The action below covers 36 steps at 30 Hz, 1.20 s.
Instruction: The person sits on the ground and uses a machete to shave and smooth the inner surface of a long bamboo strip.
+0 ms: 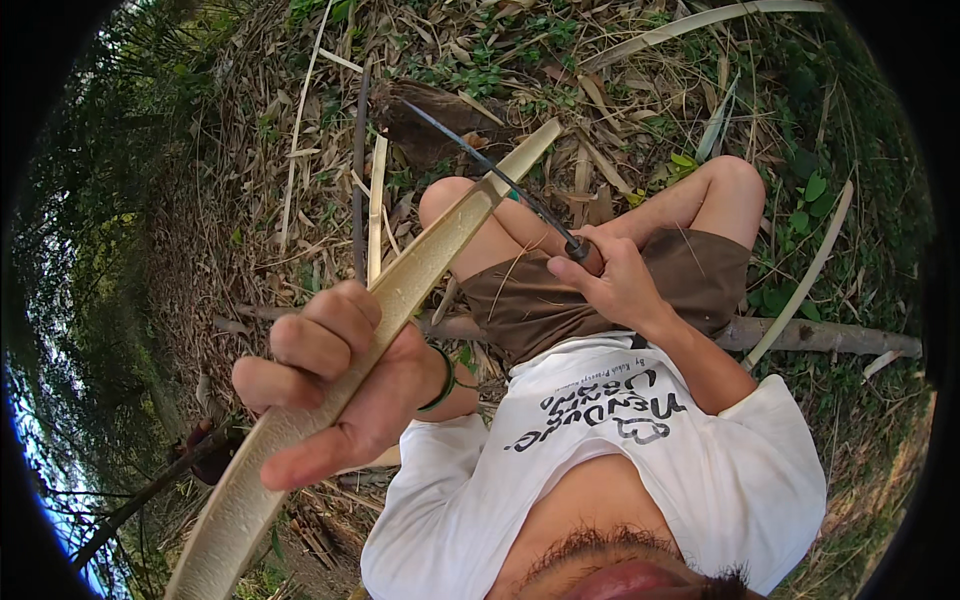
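Note:
A long pale split-bamboo strip (425, 268) runs slantwise from the lower left to a narrow end above my knees. My left hand (392, 385) is wrapped around it partway along, its concave inner face showing. My right hand (622, 288), over my lap, is closed on the wooden handle (592, 261) of a knife. Its thin dark blade (455, 138), seen nearly edge-on, points to the upper left and crosses the strip near the narrow end. Whether the blade touches or cuts into the strip, I cannot tell.
A dark chunk of wood (425, 125) lies beyond my knees. A pole (835, 337) stretches across the ground at my hips. Loose bamboo strips lie on the right (812, 270) and at the top (690, 28). Dry leaves and green plants cover the ground.

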Available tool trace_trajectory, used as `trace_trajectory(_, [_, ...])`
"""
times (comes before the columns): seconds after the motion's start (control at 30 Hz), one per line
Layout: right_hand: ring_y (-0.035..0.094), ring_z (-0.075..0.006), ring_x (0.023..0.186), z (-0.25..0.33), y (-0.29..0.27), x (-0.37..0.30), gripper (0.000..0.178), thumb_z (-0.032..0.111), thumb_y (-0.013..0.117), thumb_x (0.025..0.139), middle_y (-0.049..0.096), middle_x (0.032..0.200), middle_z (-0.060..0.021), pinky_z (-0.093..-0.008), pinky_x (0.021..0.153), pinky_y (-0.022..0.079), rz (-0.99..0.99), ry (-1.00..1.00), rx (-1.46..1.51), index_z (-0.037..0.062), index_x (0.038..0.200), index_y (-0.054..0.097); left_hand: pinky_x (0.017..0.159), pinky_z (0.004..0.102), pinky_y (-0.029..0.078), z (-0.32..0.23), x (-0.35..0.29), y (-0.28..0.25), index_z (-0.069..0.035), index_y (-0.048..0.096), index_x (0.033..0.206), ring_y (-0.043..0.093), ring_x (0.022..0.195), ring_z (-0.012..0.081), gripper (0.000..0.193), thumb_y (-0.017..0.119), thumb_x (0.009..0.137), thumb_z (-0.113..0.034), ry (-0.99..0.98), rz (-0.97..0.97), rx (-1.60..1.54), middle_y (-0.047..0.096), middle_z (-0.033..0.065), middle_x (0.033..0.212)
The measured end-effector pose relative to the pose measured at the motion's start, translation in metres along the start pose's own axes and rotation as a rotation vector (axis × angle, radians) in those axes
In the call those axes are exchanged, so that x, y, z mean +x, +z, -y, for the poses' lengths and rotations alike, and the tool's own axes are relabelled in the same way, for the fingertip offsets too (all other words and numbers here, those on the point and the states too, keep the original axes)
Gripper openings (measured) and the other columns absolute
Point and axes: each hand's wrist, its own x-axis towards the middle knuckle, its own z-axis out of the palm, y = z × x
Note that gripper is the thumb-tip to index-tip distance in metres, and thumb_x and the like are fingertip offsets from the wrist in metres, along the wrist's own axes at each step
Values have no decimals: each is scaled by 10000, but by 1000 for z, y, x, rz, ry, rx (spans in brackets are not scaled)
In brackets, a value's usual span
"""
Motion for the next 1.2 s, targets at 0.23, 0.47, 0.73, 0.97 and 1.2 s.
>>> trace_trajectory(0.23, [516, -213, 428, 52, -33, -37, 511, 497, 683, 875, 499, 492, -64, -335, 444, 389, 238, -38, 2, -9, 878, 610, 310, 245, 211, -9, -37, 36, -109, 336, 768, 285, 345, 77, 546, 454, 959, -606, 52, 228, -57, 344, -17, 498])
trace_trajectory(0.47, [536, -244, 421, 56, -38, -32, 497, 473, 667, 897, 511, 494, -80, -362, 426, 403, 288, 67, -47, 17, 754, 531, 320, 244, 216, -8, -45, 40, -111, 335, 767, 277, 355, 77, 558, 447, 949, -627, 83, 211, 1, 333, -27, 508])
trace_trajectory(0.73, [579, -251, 441, 53, -30, -20, 472, 452, 675, 897, 561, 514, -92, -356, 423, 427, 234, 41, -106, 30, 737, 538, 382, 247, 150, -5, -43, 45, -145, 340, 776, 225, 396, 62, 586, 446, 908, -706, 90, 119, 46, 310, -43, 539])
trace_trajectory(0.97, [607, -279, 467, 46, -21, -18, 464, 433, 665, 907, 582, 528, -117, -377, 444, 456, 168, 39, -117, 8, 761, 547, 404, 251, 142, -7, -47, 42, -152, 320, 766, 206, 431, 69, 576, 440, 922, -693, 58, 110, 51, 304, -36, 557])
trace_trajectory(1.2, [610, -273, 469, 62, -17, -26, 503, 487, 646, 903, 584, 522, -105, -382, 442, 456, 177, -265, -172, 16, 754, 554, 414, 258, 136, -3, -48, 43, -148, 327, 775, 202, 435, 70, 584, 438, 914, -704, 97, 111, 10, 304, -37, 552])
